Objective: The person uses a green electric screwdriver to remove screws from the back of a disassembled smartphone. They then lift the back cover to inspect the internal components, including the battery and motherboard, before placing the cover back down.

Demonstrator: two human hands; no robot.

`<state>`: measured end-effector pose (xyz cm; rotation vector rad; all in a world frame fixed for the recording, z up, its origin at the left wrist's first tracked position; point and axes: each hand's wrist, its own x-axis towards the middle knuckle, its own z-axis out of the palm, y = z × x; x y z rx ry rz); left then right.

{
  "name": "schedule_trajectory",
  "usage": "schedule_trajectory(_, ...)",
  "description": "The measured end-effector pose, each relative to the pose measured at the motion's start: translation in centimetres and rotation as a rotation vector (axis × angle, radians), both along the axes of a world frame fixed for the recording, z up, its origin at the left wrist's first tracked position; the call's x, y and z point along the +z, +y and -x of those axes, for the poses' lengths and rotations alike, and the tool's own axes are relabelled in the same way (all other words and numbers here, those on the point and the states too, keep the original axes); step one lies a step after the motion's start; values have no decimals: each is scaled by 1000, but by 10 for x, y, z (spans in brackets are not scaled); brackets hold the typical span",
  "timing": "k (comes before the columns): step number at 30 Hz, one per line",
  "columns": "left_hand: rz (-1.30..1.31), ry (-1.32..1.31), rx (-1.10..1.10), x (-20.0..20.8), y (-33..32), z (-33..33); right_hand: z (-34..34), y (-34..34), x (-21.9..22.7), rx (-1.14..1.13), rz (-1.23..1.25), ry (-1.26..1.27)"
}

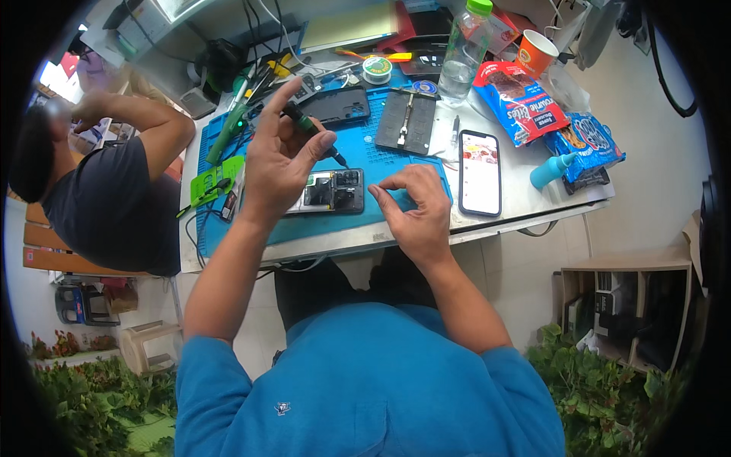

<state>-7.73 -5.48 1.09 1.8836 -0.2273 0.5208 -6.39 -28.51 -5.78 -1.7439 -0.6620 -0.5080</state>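
My left hand (278,156) is closed on a screwdriver (298,117) with a black and green handle, its index finger raised. The dark tip slants down to the right, close above an opened phone (348,199) with its inner parts bare. That phone lies on a blue work mat (327,224), its left part hidden by my left hand and wrist. Just right of the phone hovers my right hand (417,209), thumb and index finger pinched together. Whether something tiny sits in that pinch is too small to tell.
To the right lie a lit smartphone (480,174), a light-blue squeeze bottle (551,171) and snack bags (521,105). Behind are a black phone holder (406,122), a dark phone back cover (339,105), a solder spool (376,70) and a water bottle (464,57). A person (114,183) sits at left.
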Motion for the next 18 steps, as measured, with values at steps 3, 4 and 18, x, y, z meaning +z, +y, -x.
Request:
schedule_trajectory(3,114,-106,-11,-3,-28,12,2,-3,-1,4,-35,7)
schedule_trajectory(4,96,-115,-25,-4,-33,14,1,-4,-2,3,-49,-2)
schedule_trajectory(18,-8,-146,79,-6,-43,15,2,-6,-7,1,-82,-32)
